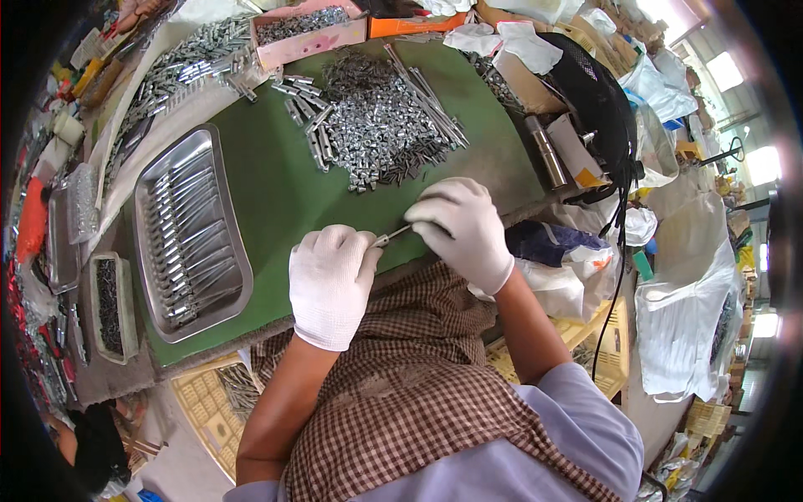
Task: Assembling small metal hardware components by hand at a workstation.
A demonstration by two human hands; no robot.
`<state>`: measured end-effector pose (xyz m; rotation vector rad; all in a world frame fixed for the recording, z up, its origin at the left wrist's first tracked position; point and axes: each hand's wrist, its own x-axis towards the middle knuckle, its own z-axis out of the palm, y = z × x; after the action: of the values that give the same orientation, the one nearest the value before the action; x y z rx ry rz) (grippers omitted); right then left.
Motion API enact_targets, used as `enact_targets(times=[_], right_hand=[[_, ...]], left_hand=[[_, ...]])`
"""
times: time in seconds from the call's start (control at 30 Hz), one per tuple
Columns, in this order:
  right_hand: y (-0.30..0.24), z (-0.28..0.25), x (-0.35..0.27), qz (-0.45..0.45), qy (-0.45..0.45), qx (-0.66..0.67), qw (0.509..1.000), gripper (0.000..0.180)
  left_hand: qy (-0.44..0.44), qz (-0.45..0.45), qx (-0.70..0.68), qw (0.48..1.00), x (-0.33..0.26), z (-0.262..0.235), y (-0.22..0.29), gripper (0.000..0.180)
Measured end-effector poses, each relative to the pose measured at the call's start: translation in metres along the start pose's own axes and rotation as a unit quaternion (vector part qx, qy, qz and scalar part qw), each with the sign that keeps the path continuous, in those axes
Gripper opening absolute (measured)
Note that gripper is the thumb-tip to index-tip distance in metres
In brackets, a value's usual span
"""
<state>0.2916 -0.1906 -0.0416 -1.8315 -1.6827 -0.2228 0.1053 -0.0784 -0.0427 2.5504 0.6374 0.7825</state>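
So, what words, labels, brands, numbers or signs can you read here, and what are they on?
None that I can read.
Pink box: coloured marks, no legible words.
Red-orange package: any print is too blurred.
Metal tray: no lettering visible.
Gloved left hand and right hand: none visible.

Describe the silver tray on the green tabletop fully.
The tray looks like shiny silver metal, shallow, roughly rectangular, with rounded corners and a raised rim. It lies face-up on the left of the tabletop, long sides running away from the person. Slender metal pieces lie side by side in it; the left hand and right hand are off it.
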Motion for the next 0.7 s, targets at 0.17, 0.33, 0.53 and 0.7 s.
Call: enact_targets(times=[0.17, 0.33, 0.53, 0.7], right_hand=[[0.028, -0.008, 0.014, 0.16, 0.024, 0.084, 0.983, 0.006], [0.045, -0.003, 0.027, 0.12, -0.056, 0.051, 0.99, 0.004], [0.019, -0.011, 0.028, 0.04, -0.102, -0.029, 0.994, 0.008], [-0.016, 0.0, 0.022, 0.005, -0.071, 0.117, 0.991, 0.021]], left_hand=[[0.03, 0.019, -0.001, 0.999, 0.0, 0.003, -0.002, 0.01], [0.019, 0.016, 0.003, 1.0, 0.0, 0.002, -0.002, 0.01], [0.03, 0.029, 0.002, 0.999, -0.002, 0.005, -0.006, 0.01], [0.027, 0.027, 0.007, 0.999, -0.001, 0.004, -0.005, 0.01]])
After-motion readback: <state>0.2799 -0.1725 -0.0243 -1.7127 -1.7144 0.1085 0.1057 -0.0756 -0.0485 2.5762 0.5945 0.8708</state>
